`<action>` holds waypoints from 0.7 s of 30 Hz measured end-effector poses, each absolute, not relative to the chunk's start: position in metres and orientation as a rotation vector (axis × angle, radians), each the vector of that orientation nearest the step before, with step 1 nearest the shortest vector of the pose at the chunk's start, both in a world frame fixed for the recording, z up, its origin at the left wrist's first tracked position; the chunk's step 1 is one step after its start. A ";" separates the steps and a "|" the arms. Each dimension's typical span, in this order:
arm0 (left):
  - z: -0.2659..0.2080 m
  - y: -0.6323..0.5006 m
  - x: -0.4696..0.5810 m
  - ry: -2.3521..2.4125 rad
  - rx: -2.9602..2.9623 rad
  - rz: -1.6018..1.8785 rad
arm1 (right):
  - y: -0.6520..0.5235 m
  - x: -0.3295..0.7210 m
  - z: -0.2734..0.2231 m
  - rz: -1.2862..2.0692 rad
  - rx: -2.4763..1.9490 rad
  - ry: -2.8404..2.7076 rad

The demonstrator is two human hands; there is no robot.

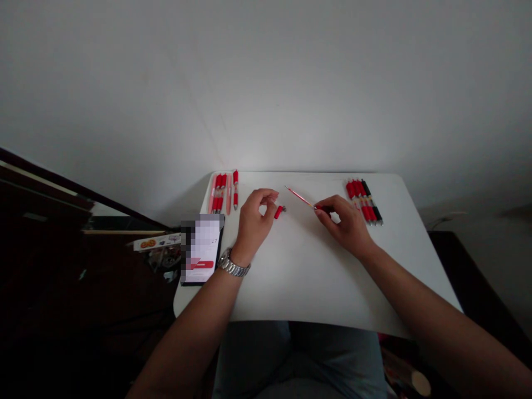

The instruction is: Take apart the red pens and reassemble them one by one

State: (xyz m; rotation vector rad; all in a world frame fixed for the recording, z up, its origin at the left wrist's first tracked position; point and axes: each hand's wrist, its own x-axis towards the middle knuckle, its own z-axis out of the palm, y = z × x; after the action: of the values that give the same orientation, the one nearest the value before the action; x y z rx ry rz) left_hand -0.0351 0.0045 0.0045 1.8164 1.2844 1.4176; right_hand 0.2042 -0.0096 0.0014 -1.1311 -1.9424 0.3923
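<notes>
My right hand [343, 221] is closed on a red pen [331, 214] whose body is mostly hidden by the fingers. A slim refill [300, 197] with a red ink section and a thin tip juts from the grip toward the upper left. Across from it, my left hand [256, 216] is curved with thumb and fingers slightly apart, and I see nothing held in it. Just beside the left thumb lies a short red pen grip piece [279, 213] on the white table, with a small metallic tip piece [284, 209] at its end.
Several red and pink pens [220, 193] lie at the table's back left. Red pens and one black pen [371, 199] form a row at the back right. A phone [203, 249] rests at the left edge, near my watch [234, 264]. A wall rises behind the white table [307, 282].
</notes>
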 end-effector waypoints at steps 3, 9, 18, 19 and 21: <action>0.003 0.004 -0.038 1.366 1.959 1.345 | -0.009 0.205 0.002 0.406 -1.132 -1.934; 0.002 0.002 -0.039 1.510 2.188 1.130 | -0.008 0.205 0.001 0.435 -1.176 -1.905; 0.004 0.000 -0.038 1.631 2.296 0.902 | -0.004 0.206 -0.005 0.481 -1.274 -1.841; 0.003 0.000 -0.038 1.637 2.301 0.886 | -0.004 0.206 -0.006 0.487 -1.279 -1.838; 0.003 0.000 -0.037 1.644 2.308 0.863 | -0.004 0.206 -0.005 0.496 -1.291 -1.834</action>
State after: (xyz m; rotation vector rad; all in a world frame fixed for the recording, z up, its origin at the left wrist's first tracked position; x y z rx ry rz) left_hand -0.0373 -0.0001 0.0028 2.3083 1.6437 0.8629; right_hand 0.2060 -0.0040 -0.0050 -1.2907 -1.8335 0.4962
